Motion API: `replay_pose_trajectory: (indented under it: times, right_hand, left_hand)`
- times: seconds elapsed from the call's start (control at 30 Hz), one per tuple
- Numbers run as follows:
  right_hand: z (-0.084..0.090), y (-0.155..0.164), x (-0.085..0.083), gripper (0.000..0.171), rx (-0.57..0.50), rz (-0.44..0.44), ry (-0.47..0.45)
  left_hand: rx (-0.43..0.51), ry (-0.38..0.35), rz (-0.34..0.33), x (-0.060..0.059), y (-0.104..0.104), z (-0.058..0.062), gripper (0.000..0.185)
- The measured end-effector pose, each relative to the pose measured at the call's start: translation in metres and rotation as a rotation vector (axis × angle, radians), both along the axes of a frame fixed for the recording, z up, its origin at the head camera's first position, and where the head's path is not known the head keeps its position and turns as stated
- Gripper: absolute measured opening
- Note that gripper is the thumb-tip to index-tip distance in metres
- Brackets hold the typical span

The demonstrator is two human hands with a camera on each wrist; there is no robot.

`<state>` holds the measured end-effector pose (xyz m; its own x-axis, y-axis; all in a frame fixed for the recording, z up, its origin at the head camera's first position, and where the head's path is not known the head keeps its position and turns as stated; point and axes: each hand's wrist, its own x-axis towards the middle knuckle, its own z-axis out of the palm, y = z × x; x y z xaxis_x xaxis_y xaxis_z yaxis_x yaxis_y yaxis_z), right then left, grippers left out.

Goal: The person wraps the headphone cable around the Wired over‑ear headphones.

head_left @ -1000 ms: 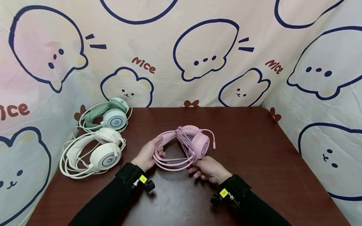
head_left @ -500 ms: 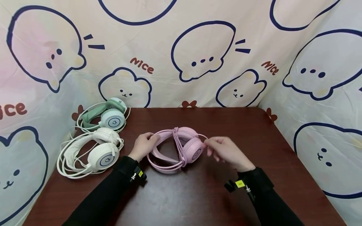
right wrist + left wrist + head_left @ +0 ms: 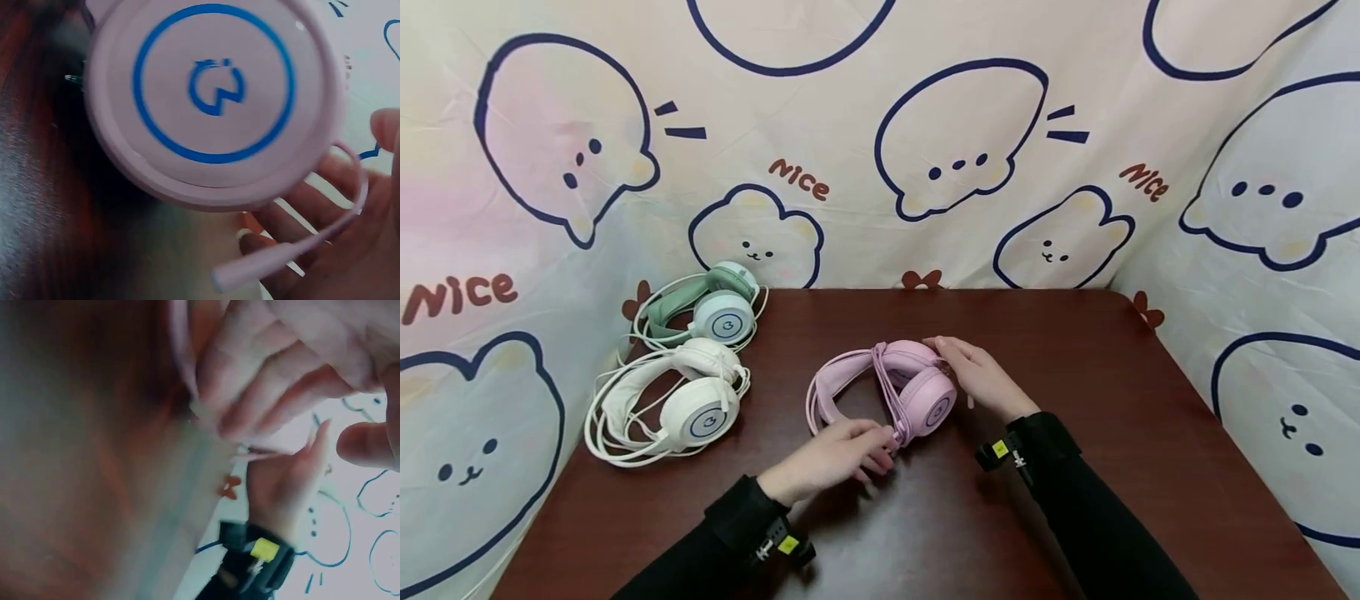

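Observation:
A pink headset (image 3: 927,398) lies near the table's middle in the head view, its cable (image 3: 889,387) bundled around the band beside the ear cups. At its near side is my left hand (image 3: 831,458), fingertips by the lower end of the bundle; in the left wrist view the thumb stands well apart from the bent fingers (image 3: 275,375). My right hand (image 3: 983,377) is at the far right of the headset, fingers extended. The right wrist view has the round ear cup (image 3: 212,94) up close, with the microphone boom (image 3: 269,259) in front of the palm.
To the left on the brown table (image 3: 1075,350) lie a white headset (image 3: 703,412) and, behind it, a green and white headset (image 3: 724,315), both with looped cables. A cartoon-print cloth (image 3: 850,125) hangs at the back and sides.
My left hand has left the headband and come round to the headset's near side. The right hand has moved from the near side to the far right. The pink headset now lies flatter.

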<state>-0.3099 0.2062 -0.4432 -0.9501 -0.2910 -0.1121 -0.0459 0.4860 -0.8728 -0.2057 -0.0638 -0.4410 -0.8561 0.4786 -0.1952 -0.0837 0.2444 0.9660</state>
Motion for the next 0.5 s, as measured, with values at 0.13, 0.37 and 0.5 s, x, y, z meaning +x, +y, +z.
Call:
replay_pose_trajectory:
  times: [0.13,0.37,0.5]
  right_hand:
    - [-0.001,0.003,0.006,0.062,0.028,0.000,-0.007]
    - [0.008,0.012,0.038,0.061,0.266,0.010,0.226]
    - [0.016,0.006,0.061,0.060,0.395,0.030,0.360]
  left_hand:
    - [0.002,0.017,0.033,0.005,0.004,-0.004,0.045]
    - [-0.159,0.165,0.173,-0.016,-0.014,-0.004,0.041]
    - [-0.293,0.242,0.290,-0.035,-0.019,-0.005,0.039]
